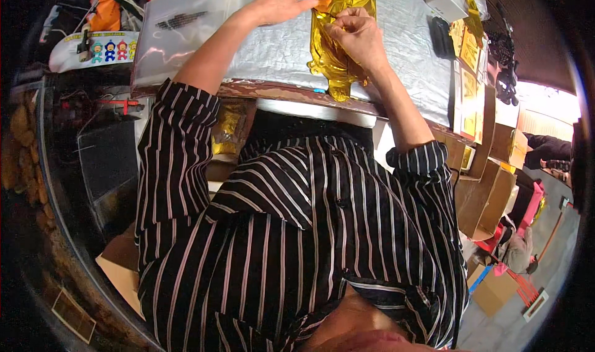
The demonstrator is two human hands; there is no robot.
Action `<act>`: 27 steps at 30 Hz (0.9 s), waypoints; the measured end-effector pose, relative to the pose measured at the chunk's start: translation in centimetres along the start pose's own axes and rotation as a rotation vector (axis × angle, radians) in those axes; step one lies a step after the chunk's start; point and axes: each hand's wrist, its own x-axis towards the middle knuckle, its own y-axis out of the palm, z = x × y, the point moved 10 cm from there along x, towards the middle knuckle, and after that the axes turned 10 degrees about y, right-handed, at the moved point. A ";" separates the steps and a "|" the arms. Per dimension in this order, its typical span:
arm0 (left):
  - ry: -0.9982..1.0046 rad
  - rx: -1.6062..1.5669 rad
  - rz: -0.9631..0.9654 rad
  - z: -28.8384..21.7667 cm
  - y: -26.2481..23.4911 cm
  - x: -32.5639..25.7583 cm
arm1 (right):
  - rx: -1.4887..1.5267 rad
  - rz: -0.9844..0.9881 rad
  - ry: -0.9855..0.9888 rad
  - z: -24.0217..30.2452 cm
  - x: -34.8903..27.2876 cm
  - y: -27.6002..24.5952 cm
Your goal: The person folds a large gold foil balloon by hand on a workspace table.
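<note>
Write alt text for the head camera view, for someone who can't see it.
A person's left hand and right hand are at crinkled gold foil on a silvery table, the right one curled inward. A dark striped shirt fills the foreground; clear plastic lies to the left, a white box to the right.

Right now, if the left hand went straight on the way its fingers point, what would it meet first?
Most likely the gold foil, right beside the left hand; the exact depth is unclear.
</note>
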 end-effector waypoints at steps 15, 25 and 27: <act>-0.108 0.118 -0.127 0.9 0.3 -0.4 | -0.085 -0.004 -0.011 0.2 0.1 0.2; -0.120 0.285 -0.170 -0.3 0.1 -0.2 | -0.079 0.006 -0.032 0.2 -0.1 -0.1; -0.059 0.318 -0.180 -0.3 0.1 -0.4 | -0.088 0.020 -0.054 0.8 -0.3 -0.2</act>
